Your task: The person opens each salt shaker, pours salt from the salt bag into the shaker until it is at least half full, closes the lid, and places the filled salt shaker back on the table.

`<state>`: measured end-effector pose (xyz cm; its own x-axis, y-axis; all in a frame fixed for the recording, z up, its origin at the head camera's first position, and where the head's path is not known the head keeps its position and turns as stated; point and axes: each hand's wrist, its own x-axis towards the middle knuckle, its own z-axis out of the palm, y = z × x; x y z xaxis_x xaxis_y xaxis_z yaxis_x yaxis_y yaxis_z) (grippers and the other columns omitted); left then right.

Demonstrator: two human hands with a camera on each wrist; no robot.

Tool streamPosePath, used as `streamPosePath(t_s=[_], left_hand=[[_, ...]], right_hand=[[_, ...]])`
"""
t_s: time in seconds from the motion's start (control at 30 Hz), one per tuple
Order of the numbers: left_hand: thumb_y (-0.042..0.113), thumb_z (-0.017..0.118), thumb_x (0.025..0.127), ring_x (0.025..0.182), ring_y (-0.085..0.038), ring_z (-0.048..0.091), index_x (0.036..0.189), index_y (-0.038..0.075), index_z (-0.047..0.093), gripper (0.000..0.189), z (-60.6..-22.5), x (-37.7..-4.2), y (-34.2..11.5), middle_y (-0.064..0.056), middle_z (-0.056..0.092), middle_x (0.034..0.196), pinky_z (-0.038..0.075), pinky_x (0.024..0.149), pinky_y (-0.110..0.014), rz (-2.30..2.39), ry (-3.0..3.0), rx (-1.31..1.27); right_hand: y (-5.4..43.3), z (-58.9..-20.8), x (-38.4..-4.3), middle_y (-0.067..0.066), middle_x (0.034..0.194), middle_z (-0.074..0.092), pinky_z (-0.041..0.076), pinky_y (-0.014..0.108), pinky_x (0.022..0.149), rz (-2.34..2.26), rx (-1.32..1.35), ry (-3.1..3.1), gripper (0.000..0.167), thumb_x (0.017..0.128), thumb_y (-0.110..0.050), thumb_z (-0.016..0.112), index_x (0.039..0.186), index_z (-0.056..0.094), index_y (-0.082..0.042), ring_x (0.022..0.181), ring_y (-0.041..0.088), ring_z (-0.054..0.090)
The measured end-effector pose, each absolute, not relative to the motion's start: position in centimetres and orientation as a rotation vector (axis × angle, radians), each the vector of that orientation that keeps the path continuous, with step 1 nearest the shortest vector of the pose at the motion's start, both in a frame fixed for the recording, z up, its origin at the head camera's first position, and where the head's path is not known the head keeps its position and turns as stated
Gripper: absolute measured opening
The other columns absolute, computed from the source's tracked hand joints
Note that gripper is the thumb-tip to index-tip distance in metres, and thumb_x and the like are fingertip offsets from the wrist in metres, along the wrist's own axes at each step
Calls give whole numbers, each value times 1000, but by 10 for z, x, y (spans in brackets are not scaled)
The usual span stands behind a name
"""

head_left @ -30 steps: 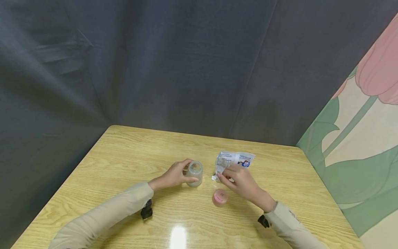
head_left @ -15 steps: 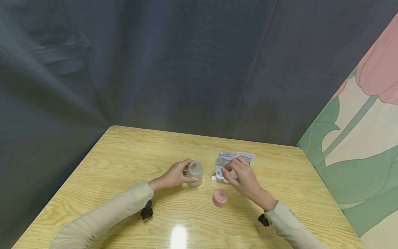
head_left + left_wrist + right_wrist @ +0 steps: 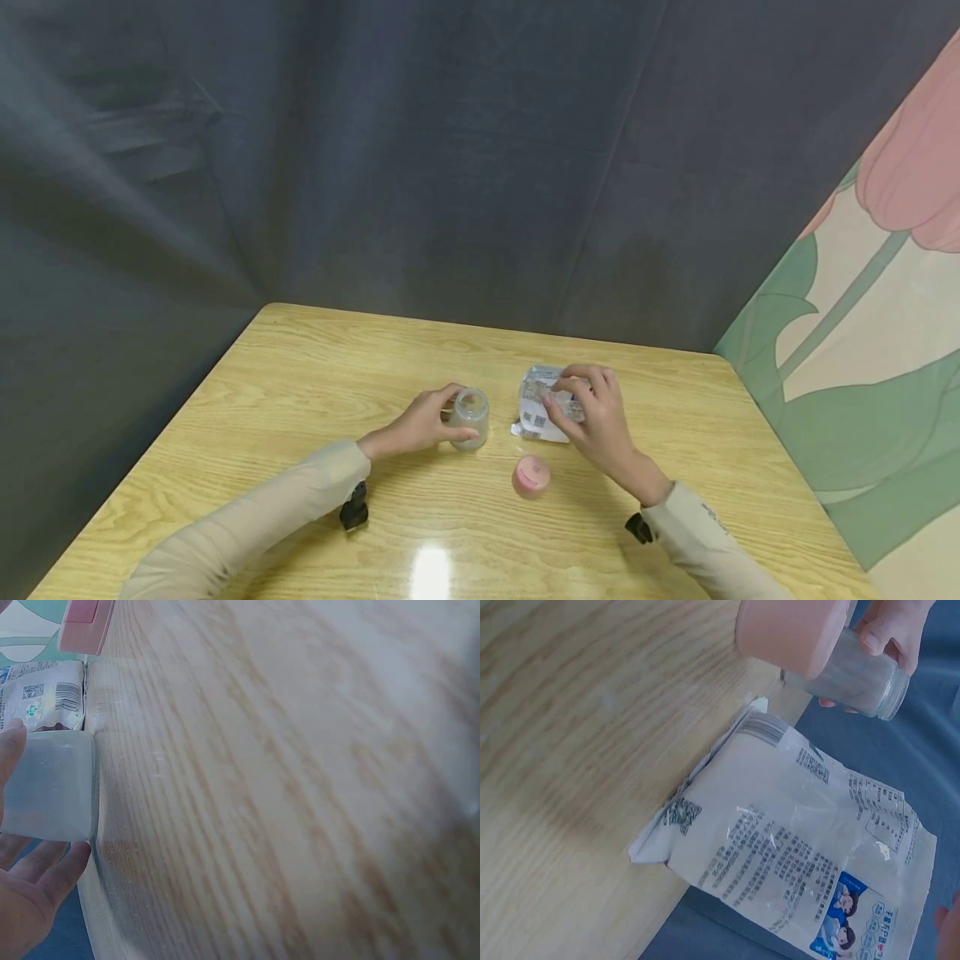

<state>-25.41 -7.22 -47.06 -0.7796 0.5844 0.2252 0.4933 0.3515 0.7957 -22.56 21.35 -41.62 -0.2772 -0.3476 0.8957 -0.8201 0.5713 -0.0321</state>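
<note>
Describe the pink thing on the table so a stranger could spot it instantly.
On the wood-grain table, find the clear jar held by the left hand, with a white printed packet to its right. Nearer the person than both sits a small, round-topped object. Of these three, only it is pink.

Left sleeve [image 3: 262, 504]: long, pale beige, creased toward elbow | left block [image 3: 354, 508]: small, black, angular, just below left cuff [image 3: 354, 463] | right sleeve [image 3: 697, 537]: matching beige, dark marks [image 3: 712, 517], too small to read | right block [image 3: 639, 528]: black, beside right cuff [image 3: 660, 507]
</note>
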Motion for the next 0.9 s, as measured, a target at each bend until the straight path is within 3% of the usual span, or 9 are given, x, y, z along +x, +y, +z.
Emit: streamPosePath(t_s=[0.2, 0.43, 0.67, 0.9], left_hand=[[26, 80, 86, 114, -25, 62, 137, 5, 52, 62, -471, -254, -72, -9, 63, 125, 54, 92, -33, 1416, 2496, 1002], [25, 80, 86, 113, -25, 62, 136, 3, 52, 62, -471, -254, -71, -10, 63, 125, 54, 91, -34, 1413, 2498, 1010], [24, 80, 86, 113, -25, 62, 136, 2, 51, 62, -471, -254, -71, -11, 62, 125, 54, 92, -34, 1414, 2491, 1004], [24, 80, 86, 114, -25, 62, 136, 2, 51, 62, -471, -254, -71, -11, 62, 125, 54, 92, -35, 1417, 2492, 1007]], right_hand=[[219, -415, -227, 25, 118, 56, 34, 50, 80, 601, 893, -1891, 37, 96, -38, 64, 96, 66, -1, 100, 44, 45], [226, -416, -229, 31, 135, 47, 28, 60, 99, 600, 827, -1926, 49, 94, -43, 65, 114, 63, 2, 117, 51, 37], [233, -420, -232, 30, 149, 33, 27, 62, 96, 649, 795, -1981, 67, 93, -47, 65, 132, 52, 5, 119, 51, 31], [240, -424, -234, 25, 156, 18, 23, 64, 101, 691, 750, -2056, 88, 91, -55, 65, 145, 34, 7, 131, 51, 24]])
